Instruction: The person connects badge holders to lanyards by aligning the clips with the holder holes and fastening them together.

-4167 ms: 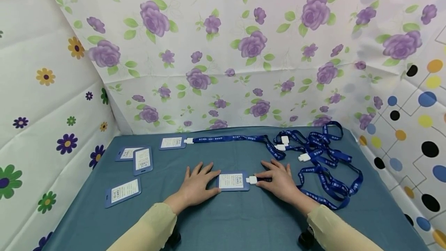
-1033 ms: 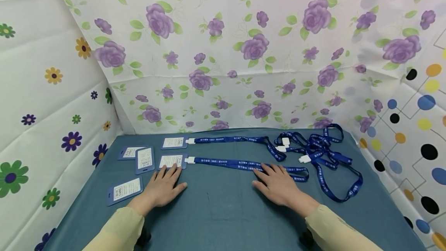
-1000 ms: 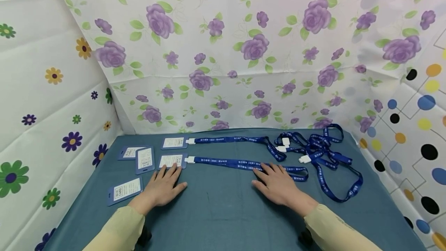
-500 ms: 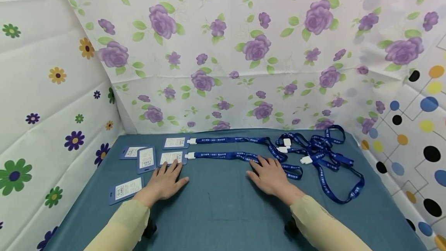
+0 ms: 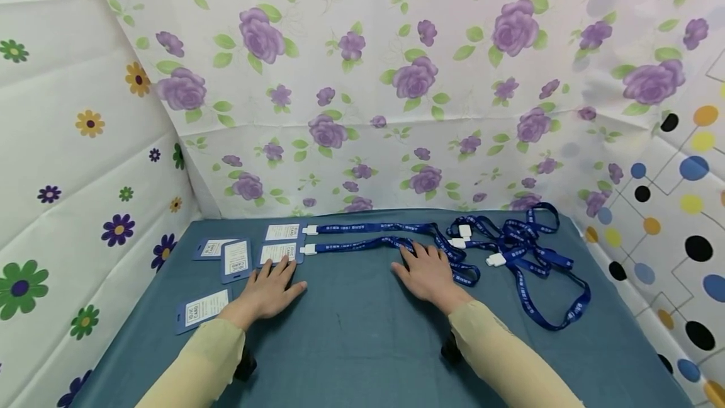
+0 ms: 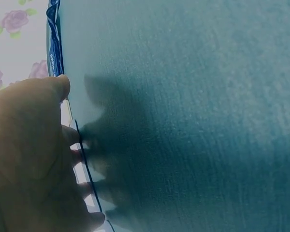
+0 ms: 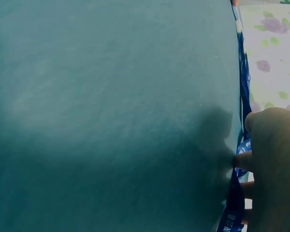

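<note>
My left hand (image 5: 267,291) lies with spread fingers, its fingertips on the lower edge of a blue ID card holder (image 5: 279,253). A white clip (image 5: 308,249) joins that holder to a blue printed lanyard (image 5: 354,246). Across the lanyard's far part rest the fingers of my right hand (image 5: 427,274), also spread. Right behind, a second card holder (image 5: 283,232) with its own lanyard (image 5: 368,228) lies nearly parallel, close against the first. In the left wrist view, the fingertips touch the holder's edge; in the right wrist view, fingers touch the lanyard strap (image 7: 234,203).
Several loose card holders lie at the left: one (image 5: 236,259) overlaps another (image 5: 211,248), and one (image 5: 202,310) sits nearer. A tangle of blue lanyards (image 5: 518,238) with white clips (image 5: 496,259) occupies the right. Patterned cloth walls (image 5: 362,87) enclose the blue-green table (image 5: 362,345).
The front holder, clipped lanyard and both hands first went left from the middle. In the last second the set slid back towards the rear set, and my right hand moved back and left.
</note>
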A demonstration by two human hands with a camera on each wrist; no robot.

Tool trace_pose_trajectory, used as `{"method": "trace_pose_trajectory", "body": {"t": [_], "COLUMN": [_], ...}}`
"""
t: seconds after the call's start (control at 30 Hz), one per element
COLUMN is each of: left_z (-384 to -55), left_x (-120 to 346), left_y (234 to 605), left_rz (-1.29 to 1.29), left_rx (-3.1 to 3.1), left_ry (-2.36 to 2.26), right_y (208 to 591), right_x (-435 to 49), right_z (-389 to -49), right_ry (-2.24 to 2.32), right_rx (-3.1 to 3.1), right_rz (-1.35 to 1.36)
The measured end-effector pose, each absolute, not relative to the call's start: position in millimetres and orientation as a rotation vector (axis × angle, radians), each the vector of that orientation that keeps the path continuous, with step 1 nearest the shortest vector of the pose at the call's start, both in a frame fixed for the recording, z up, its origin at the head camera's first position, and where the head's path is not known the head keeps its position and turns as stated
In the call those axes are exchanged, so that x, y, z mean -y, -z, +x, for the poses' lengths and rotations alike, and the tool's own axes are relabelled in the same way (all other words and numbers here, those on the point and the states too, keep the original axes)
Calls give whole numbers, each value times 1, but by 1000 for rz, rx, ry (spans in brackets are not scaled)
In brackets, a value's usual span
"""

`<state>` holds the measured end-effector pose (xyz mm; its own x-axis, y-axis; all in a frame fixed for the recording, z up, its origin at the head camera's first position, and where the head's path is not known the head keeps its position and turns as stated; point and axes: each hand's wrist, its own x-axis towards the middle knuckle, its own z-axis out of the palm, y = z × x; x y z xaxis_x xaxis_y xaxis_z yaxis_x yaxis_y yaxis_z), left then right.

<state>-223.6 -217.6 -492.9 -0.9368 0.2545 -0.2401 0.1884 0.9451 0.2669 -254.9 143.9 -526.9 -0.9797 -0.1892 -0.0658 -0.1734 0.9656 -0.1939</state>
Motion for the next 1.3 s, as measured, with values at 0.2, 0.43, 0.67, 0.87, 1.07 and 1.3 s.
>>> {"method": "trace_pose_trajectory", "body": {"t": [0.2, 0.43, 0.67, 0.87, 1.07, 1.3], "left_z": [-224, -223, -228, -231, -229, -226], "left_x": [218, 218, 218, 217, 209, 193], "left_y": [493, 493, 502, 507, 504, 507], "left_rz": [336, 342, 360, 384, 448, 571], "left_rx": [-2831, -2850, -2903, -2947, -2958, -2978], "left_ry": [-349, -400, -434, -452, -444, -405], "right_y": [527, 524, 528, 526, 523, 520], "right_x": [-140, -141, -154, -166, -178, -200], "right_z": [-268, -273, -270, -266, -262, -255], "right_ry": [258, 281, 379, 368, 324, 335], "right_rx": [-3026, -3017, -3017, -3058, -3099, -3163], "right_rz": [-255, -274, -350, -415, -472, -511]}}
